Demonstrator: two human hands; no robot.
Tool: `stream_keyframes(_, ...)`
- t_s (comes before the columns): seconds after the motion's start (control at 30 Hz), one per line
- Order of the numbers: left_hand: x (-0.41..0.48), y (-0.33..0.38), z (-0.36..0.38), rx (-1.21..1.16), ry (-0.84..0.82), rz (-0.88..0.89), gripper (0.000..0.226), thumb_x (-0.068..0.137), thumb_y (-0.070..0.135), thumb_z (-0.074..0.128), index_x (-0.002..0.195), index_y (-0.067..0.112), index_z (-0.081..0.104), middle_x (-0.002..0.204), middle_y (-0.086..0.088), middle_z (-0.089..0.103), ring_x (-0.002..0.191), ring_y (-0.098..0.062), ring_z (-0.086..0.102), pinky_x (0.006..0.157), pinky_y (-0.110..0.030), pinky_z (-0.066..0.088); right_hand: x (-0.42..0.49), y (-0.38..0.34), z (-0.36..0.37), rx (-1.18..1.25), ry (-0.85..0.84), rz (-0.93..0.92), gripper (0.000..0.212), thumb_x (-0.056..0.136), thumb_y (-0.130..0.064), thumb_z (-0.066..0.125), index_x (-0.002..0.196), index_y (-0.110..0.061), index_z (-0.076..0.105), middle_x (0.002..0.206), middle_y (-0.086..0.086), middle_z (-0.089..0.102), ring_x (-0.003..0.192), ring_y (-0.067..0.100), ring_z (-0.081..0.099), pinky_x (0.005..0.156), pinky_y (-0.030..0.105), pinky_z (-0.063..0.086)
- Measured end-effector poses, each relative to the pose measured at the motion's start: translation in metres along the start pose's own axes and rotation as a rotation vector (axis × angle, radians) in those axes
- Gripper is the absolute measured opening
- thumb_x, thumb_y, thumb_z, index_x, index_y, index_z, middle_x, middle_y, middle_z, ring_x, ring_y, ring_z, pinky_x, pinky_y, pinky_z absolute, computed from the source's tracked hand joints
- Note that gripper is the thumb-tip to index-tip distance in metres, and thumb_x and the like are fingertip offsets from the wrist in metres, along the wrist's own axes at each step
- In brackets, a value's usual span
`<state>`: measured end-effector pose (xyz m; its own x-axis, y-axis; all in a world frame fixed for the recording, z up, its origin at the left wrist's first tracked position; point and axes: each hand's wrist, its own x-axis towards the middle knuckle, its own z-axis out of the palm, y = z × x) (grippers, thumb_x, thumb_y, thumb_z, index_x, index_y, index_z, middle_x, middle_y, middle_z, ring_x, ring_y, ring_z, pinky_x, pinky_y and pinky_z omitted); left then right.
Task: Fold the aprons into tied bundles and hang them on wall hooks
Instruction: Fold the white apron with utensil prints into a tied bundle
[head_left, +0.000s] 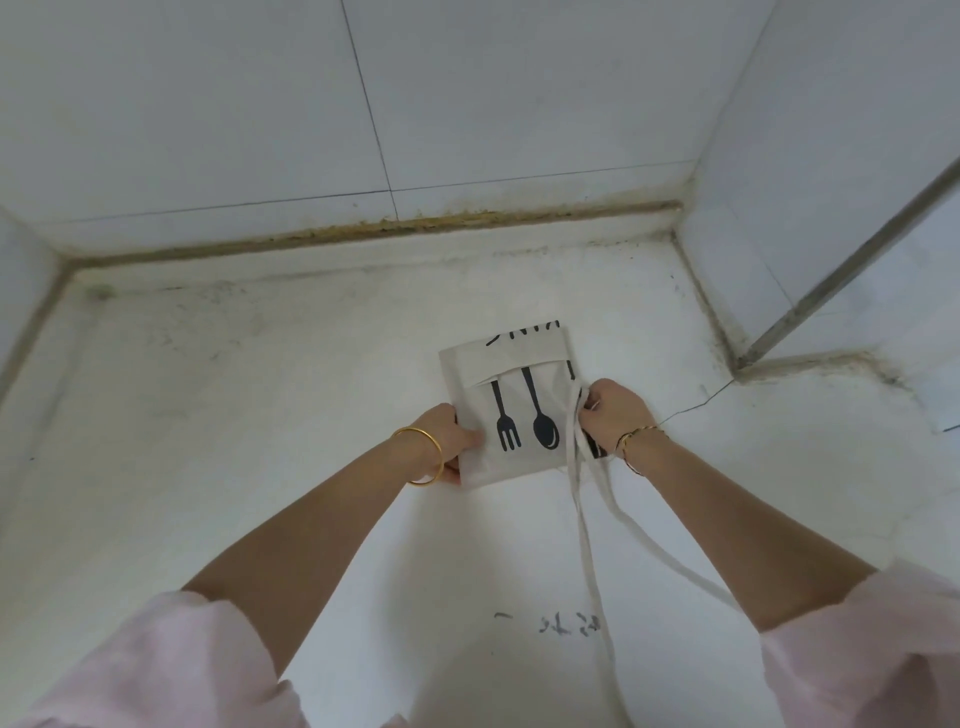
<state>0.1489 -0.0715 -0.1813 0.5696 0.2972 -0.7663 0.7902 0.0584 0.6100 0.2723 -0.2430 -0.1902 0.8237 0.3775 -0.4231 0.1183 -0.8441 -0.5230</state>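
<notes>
Head view: the folded apron lay on the white table. The left hand gripped its left edge; the right hand pinched the straps at its right edge. Judged risk: pulling the slack straps unevenly could spring the folds open.

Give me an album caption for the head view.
Left hand holds a folded apron on the white surface; right hand pinches its ties.

Perhaps a home kitchen; tiled walls; stained white counter.
</notes>
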Motion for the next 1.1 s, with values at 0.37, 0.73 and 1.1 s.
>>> stream_keyframes(0.37,0.007,0.011,0.0,0.143,0.101,-0.04,0.012,0.094,0.006,0.047,0.106,0.005,0.049,0.105,-0.02,0.058,0.08,-0.033,0.059,0.053,-0.036,0.052,-0.005,-0.009,-0.009,0.227,-0.062,0.144,0.04,0.08,-0.047,0.063,0.092,-0.013,0.046,0.083,0.002,0.048,0.075,0.021,0.052,0.067,0.03,0.043)
stream_keyframes(0.73,0.005,0.016,-0.003,0.535,0.193,-0.005,0.024,0.095,0.015,0.047,0.113,0.0,0.044,0.103,-0.018,0.057,0.086,-0.037,0.059,0.072,-0.038,0.051,0.001,-0.028,-0.019,-0.439,-0.099,0.023,0.027,0.087,-0.014,0.051,0.114,-0.013,0.049,0.116,0.004,0.057,0.098,0.025,0.057,0.074,0.03,0.041)
stream_keyframes(1.1,0.012,0.039,-0.022,0.802,0.494,0.102,0.041,0.091,0.02,0.055,0.123,0.003,0.034,0.117,-0.015,0.045,0.105,-0.033,0.049,0.083,-0.038,0.045,0.036,-0.063,-0.055,-0.431,0.104,-0.182,0.048,0.088,-0.011,0.048,0.135,-0.011,0.04,0.132,0.012,0.042,0.12,0.03,0.043,0.096,0.038,0.04)
